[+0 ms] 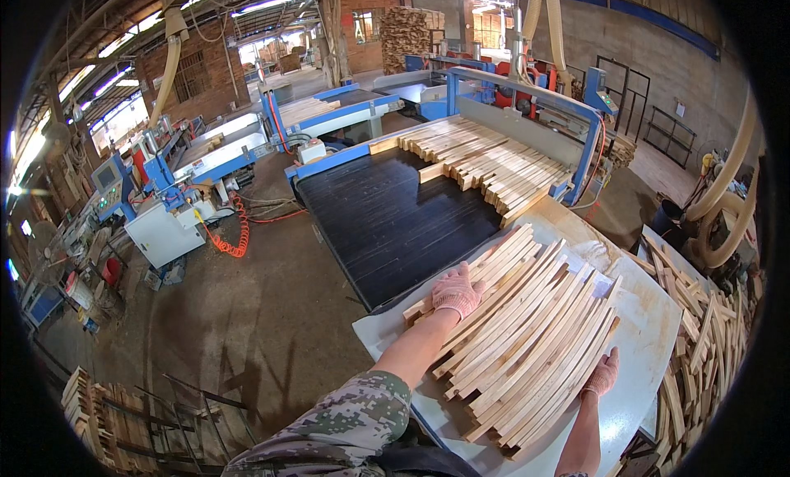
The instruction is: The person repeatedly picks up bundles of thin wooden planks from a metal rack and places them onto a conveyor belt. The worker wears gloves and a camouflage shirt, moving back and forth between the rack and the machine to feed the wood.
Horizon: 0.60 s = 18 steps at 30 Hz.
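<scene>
Many pale wooden strips (527,337) lie side by side in a slanting layer on a smooth, light-coloured table (650,312) in front of me. My left hand (459,291), in a pinkish knit glove, bends over the strips at the layer's left side, its fingers closed on them. A narrow gap runs between these strips and the others. At the layer's right edge, my right hand (603,373), gloved alike, stands beside the outermost strip with its fingers stretched upward. Its palm side faces the wood, and its fingertips partly hide one another.
Beyond the table, a blue-framed machine (592,148) has a black conveyor belt (387,222) carrying another row of strips (494,160). Loose strips (699,345) are heaped at the right. A white control cabinet (164,234) and an orange coiled hose (239,230) stand left.
</scene>
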Tool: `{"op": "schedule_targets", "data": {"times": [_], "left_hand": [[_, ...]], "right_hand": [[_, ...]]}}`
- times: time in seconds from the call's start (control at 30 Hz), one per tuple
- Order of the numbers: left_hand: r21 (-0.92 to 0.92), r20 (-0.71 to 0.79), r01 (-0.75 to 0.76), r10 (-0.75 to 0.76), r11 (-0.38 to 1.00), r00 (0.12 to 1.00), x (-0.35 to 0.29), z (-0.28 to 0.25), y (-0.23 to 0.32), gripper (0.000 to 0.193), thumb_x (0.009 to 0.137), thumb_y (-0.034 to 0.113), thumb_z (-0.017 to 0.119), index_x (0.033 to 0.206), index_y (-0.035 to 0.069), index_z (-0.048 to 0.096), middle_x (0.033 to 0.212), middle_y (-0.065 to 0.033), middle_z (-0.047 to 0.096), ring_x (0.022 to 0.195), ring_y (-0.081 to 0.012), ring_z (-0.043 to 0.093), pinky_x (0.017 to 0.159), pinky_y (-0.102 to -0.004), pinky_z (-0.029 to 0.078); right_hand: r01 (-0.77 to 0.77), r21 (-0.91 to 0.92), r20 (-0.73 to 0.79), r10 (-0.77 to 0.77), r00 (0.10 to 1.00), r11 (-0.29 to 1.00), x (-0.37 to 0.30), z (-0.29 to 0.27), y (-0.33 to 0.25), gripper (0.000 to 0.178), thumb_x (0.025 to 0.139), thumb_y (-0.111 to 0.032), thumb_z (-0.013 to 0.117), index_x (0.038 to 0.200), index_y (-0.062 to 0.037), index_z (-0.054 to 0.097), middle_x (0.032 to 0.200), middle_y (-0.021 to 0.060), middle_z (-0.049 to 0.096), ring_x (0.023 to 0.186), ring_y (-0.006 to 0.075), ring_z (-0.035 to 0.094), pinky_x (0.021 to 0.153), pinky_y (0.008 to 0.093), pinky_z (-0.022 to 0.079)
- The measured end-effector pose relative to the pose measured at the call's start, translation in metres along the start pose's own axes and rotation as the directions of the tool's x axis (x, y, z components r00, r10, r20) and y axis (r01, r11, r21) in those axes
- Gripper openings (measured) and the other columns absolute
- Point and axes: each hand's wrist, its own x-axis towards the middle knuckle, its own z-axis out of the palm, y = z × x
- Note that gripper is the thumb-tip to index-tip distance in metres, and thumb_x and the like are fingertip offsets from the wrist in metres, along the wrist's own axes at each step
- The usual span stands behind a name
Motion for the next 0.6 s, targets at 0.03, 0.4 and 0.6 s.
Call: {"op": "schedule_targets", "data": {"times": [0.03, 0.4, 0.6], "left_hand": [[0.001, 0.002, 0.004, -0.004, 1.000, 1.000, -0.002, -0.001, 0.000, 0.089, 0.102, 0.067, 0.047, 0.170, 0.014, 0.026, 0.164, -0.0186, 0.047, 0.145, -0.0360, 0.052, 0.120, -0.0517, 0.041], [-0.001, -0.031, -0.019, 0.019, 1.000, 0.999, 0.002, 0.010, 0.000, 0.089, 0.102, 0.068, 0.046, 0.170, 0.013, 0.028, 0.160, -0.0194, 0.051, 0.142, -0.0355, 0.054, 0.118, -0.0498, 0.042], [0.009, -0.036, -0.028, 0.028, 1.000, 0.999, 0.004, 0.011, 0.000, 0.090, 0.102, 0.069, 0.047, 0.170, 0.014, 0.027, 0.160, -0.0193, 0.051, 0.142, -0.0362, 0.054, 0.118, -0.0499, 0.042]], "right_hand": [[-0.021, 0.030, 0.001, 0.021, 1.000, 0.999, -0.009, -0.002, -0.015, 0.065, 0.100, -0.010, 0.070, 0.161, -0.0028, 0.049, 0.115, 0.0040, 0.063, 0.088, 0.0128, 0.057, 0.083, 0.0260, 0.051], [-0.083, 0.116, 0.025, 0.081, 0.996, 0.990, -0.010, -0.009, -0.018, 0.066, 0.098, -0.007, 0.073, 0.160, -0.0011, 0.049, 0.107, 0.0004, 0.062, 0.086, 0.0104, 0.055, 0.079, 0.0235, 0.050], [-0.075, 0.124, 0.035, 0.071, 0.997, 0.989, 0.005, -0.003, 0.011, 0.064, 0.099, -0.007, 0.072, 0.159, -0.0012, 0.050, 0.119, 0.0035, 0.065, 0.093, 0.0116, 0.058, 0.085, 0.0238, 0.051]]}}
